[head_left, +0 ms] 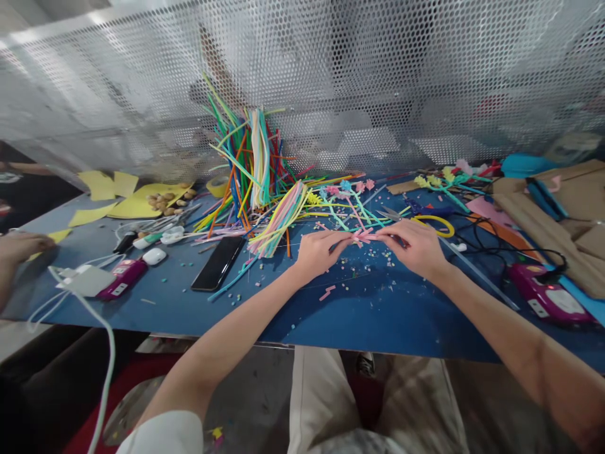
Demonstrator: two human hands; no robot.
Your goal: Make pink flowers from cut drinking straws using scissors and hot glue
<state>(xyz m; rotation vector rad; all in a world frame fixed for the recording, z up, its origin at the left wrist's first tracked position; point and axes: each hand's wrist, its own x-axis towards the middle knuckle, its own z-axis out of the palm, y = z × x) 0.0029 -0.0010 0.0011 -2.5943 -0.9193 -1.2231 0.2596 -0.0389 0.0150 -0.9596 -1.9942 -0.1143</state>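
The pink, spiky fuzzy-stem piece (363,236) is lying left-to-right between the left hand (318,252) and right hand (418,246), whose fingers (340,236) are pinching it.

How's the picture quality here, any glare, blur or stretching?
Head view: pale glare on the perforated metal screen, notably upper left; head view: the right forearm looks stretched and soft toward the corner, as through a wide lens; head view: the pink piece between left hand and right hand lacks fine detail.
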